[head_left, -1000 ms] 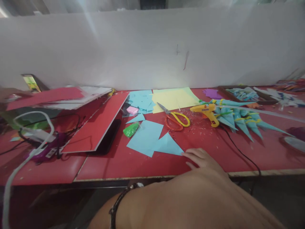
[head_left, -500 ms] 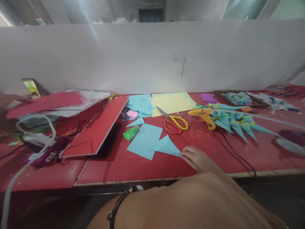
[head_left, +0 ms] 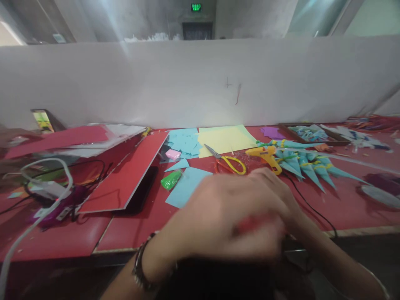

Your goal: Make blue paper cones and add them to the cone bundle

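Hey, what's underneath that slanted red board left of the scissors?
Under the slanted, flat red board, part of a flat black object shows along the right edge. The board covers the rest, so anything farther under is hidden.

The left grip, earlier low and close to the camera, now reaches out over the bench as a blur. The right grip has left its place at the corner of the folded blue piece and sits up close against the left. That piece is now out of sight, and the hands cover part of the blue sheet and the scissors' red handle. The view has tilted upward, bringing in a green lit sign.
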Demonstrator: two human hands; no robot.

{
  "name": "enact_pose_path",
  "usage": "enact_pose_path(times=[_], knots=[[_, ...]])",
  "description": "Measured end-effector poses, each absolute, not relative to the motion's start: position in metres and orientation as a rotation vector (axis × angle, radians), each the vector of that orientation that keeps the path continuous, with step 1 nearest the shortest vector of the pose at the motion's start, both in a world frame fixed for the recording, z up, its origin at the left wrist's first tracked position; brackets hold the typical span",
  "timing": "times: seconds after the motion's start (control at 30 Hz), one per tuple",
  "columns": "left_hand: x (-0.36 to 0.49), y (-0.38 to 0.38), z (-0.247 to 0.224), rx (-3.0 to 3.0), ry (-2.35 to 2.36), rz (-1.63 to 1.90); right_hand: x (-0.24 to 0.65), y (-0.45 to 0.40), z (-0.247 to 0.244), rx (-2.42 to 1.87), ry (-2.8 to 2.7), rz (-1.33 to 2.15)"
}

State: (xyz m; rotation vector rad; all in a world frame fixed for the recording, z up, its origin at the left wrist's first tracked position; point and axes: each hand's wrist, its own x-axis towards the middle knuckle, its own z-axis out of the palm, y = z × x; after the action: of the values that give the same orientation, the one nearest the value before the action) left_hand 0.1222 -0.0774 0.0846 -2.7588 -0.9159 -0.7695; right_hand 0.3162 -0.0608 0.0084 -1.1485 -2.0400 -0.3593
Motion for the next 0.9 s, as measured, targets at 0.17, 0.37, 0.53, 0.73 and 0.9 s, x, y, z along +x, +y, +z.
enact_pose_path(times=[0.17, 0.37, 0.53, 0.73, 0.9], knots=[[0.124, -0.002, 0.058, -2.714, -0.992, -0.637, 0.306, -0.029, 0.040, -1.124, -1.861, -0.231], [0.097, 0.035, 0.037, -2.767, -1.262, -0.434, 0.291, 0.013, 0.027, -1.169, -1.985, -0.166], [0.096, 0.040, 0.022, -2.894, -1.196, -0.383, 0.272, 0.016, 0.010, -1.052, -2.181, -0.421], [0.099, 0.040, 0.015, -3.089, -1.099, -0.492, 0.264, 0.020, -0.006, -0.989, -2.173, -0.431], [0.093, 0.042, 0.018, -3.232, -1.079, -0.562, 0.275, 0.024, -0.009, -1.060, -2.181, -0.323]])
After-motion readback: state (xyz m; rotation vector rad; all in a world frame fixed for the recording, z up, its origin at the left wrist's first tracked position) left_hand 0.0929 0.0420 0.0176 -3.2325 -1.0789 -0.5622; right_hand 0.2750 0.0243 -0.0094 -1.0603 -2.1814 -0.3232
